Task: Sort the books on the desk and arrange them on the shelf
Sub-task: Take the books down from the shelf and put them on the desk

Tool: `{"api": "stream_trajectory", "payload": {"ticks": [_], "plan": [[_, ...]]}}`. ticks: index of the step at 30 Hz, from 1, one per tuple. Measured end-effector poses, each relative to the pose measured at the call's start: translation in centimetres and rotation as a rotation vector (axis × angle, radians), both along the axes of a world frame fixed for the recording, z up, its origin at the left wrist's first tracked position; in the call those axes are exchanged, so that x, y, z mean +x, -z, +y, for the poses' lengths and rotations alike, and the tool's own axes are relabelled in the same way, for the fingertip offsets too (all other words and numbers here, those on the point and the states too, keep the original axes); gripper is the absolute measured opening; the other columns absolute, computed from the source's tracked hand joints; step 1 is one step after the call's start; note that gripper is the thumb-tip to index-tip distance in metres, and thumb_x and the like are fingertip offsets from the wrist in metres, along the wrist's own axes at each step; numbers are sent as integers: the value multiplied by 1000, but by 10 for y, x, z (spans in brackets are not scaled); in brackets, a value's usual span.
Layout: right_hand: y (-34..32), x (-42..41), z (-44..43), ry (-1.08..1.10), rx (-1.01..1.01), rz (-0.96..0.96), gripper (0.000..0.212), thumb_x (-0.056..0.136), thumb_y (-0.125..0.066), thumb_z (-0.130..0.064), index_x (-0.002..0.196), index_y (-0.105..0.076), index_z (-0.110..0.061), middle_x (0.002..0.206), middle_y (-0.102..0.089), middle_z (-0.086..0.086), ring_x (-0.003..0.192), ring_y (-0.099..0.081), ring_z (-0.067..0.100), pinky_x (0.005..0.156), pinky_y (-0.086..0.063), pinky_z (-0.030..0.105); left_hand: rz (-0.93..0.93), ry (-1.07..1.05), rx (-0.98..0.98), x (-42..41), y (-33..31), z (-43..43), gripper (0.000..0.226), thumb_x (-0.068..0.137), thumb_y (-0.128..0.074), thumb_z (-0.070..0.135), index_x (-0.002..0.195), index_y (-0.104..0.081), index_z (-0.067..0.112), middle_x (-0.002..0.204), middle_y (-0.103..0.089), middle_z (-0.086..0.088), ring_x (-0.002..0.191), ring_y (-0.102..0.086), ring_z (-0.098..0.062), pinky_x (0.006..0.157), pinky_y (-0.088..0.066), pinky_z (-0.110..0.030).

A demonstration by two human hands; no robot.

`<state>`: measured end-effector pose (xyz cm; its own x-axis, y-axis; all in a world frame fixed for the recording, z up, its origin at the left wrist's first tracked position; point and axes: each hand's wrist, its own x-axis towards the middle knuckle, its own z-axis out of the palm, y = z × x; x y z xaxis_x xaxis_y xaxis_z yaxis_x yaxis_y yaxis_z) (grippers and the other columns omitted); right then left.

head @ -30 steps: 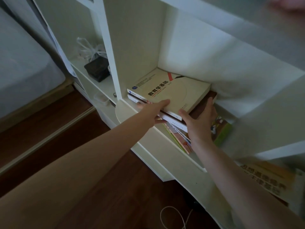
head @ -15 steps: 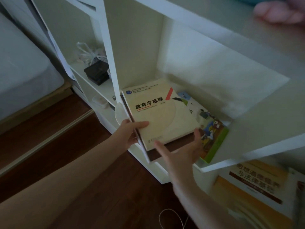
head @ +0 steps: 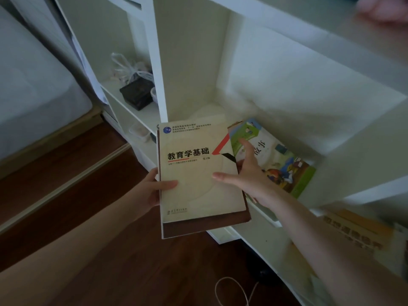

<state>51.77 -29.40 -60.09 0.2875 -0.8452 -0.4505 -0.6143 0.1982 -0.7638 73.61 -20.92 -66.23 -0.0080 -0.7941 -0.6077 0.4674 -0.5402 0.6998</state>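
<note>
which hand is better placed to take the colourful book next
Right. The right hand has its index finger over the colourful book; the left hand grips the cream book at its left edge, farther away.

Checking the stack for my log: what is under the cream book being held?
A brown book, its edge showing along the cream book's bottom and left side. Its cover is hidden, as is anything beneath it.

Both forearms reaching forward, left hand (head: 152,191) gripping book (head: 194,173) edge, right hand (head: 249,175) pinching opposite edge, forefinger extended
</note>
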Motion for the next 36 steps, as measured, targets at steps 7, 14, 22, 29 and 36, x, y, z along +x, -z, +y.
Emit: {"api": "stream_trajectory", "payload": {"ticks": [7, 14, 22, 29, 36], "plan": [[31, 0, 42, 8, -173, -35, 115, 66, -85, -43, 147, -3, -43, 146, -15, -3, 140, -17, 20, 113, -28, 54, 18, 152, -72, 12, -1, 24, 105, 30, -97, 23, 125, -53, 26, 117, -68, -8, 103, -67, -32, 71, -59, -41], [35, -10, 53, 12, -220, -245, 122, 67, -85, -32, 151, 3, -42, 131, -20, -20, 115, -24, -19, 93, -24, 2, -50, 186, -87, 12, -5, 25, 120, 42, -94, 20, 140, -31, 50, 124, -64, -8, 108, -64, -34, 78, -57, -49], [28, -16, 76, -25, -341, -281, 104, 72, -82, -17, 141, -12, -47, 143, -16, 1, 111, -20, -34, 85, -21, -12, -401, 303, -269, 3, -34, 34, 105, 76, -73, 15, 138, -3, 63, 120, -66, 7, 109, -65, -19, 86, -55, -49], [11, -34, 107, -15, -321, -328, 101, 73, -81, -25, 143, -12, -51, 145, -10, -11, 118, -13, -32, 87, -21, -11, -486, 363, -297, -8, -62, 59, 101, 73, -71, 20, 138, -5, 62, 124, -62, 13, 109, -64, -14, 83, -57, -42], [-13, -63, 137, -10, -354, -288, 99, 75, -81, -24, 145, -15, -47, 141, -12, -12, 133, -23, -5, 86, -21, -11, -494, 389, -337, -34, -89, 86, 102, 76, -69, 18, 139, -1, 61, 130, -58, 9, 111, -63, -17, 84, -56, -47]]}}
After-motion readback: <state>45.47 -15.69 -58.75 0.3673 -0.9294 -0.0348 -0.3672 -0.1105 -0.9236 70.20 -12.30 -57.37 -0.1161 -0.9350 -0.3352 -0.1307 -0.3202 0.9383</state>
